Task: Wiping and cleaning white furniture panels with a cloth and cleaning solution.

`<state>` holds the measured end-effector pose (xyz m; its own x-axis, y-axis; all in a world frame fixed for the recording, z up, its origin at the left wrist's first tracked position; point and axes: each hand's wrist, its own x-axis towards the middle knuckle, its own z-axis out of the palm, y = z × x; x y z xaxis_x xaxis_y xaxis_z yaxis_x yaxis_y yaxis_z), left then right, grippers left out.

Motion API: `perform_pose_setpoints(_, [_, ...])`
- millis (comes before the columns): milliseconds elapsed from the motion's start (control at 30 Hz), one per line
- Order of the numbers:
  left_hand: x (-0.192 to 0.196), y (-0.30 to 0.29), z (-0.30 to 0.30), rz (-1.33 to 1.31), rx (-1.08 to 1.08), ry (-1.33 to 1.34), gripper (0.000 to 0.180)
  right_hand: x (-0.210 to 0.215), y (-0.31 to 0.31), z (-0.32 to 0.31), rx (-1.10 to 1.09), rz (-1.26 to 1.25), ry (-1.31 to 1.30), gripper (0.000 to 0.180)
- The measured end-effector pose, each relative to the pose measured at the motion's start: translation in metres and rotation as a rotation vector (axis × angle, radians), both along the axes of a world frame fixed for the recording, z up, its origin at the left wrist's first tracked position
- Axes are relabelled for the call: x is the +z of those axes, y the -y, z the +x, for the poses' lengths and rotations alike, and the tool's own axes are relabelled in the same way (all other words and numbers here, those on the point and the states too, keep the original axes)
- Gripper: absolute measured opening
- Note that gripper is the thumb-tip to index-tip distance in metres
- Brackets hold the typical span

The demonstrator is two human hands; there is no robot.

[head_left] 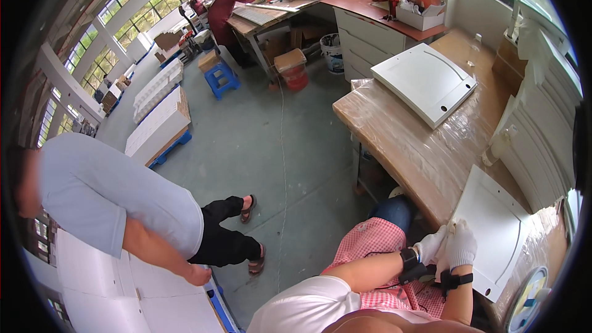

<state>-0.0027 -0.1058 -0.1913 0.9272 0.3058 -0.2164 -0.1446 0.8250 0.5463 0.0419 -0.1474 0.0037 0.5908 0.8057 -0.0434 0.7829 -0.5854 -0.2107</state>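
Both my hands wear white gloves with black wrist straps. My left hand [431, 245] and my right hand [461, 246] meet at the near edge of a flat white panel [496, 234] that lies on the plastic-wrapped wooden table [407, 148]. The fingers of both hands pinch the panel's near corner; what lies between the fingertips is too small to tell. A second white curved panel [424, 81] rests farther back on the same table.
A person in a light blue shirt [105, 197] bends over white panels [117, 283] at lower left. A small white bottle [498, 145] stands by stacked white parts [542, 129] at right. A blue stool [221, 79] and pallets of white panels [159, 124] stand on the grey floor. Another person [223, 9] works at a far bench.
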Motion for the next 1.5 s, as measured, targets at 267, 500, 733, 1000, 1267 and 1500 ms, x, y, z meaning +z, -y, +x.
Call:
perform_pose_setpoints(267, [0.016, 0.004, -0.007, -0.121, -0.096, 0.015, 0.060, 0.005, -0.020, 0.027, -0.044, -0.059, -0.026, 0.029])
perform_pose_setpoints(500, [0.091, -0.001, -0.023, -0.332, -0.058, -0.160, 0.063, 0.005, 0.009, -0.002, -0.031, -0.195, -0.010, 0.033])
perform_pose_setpoints(733, [0.101, -0.013, -0.036, -0.365, -0.282, 0.158, 0.055, 0.002, -0.036, 0.054, -0.085, -0.036, -0.046, 0.026])
perform_pose_setpoints(1000, [0.087, 0.006, -0.033, -0.277, -0.052, -0.110, 0.046, 0.006, 0.019, -0.015, 0.077, -0.144, 0.094, 0.021])
perform_pose_setpoints(1267, [0.046, 0.016, -0.054, -0.080, -0.116, -0.131, 0.028, -0.020, -0.057, 0.108, -0.095, -0.007, 0.024, 0.029])
perform_pose_setpoints(1500, [0.113, -0.043, -0.064, -0.015, -0.146, -0.202, 0.042, 0.005, -0.022, 0.006, 0.045, -0.120, 0.043, 0.025])
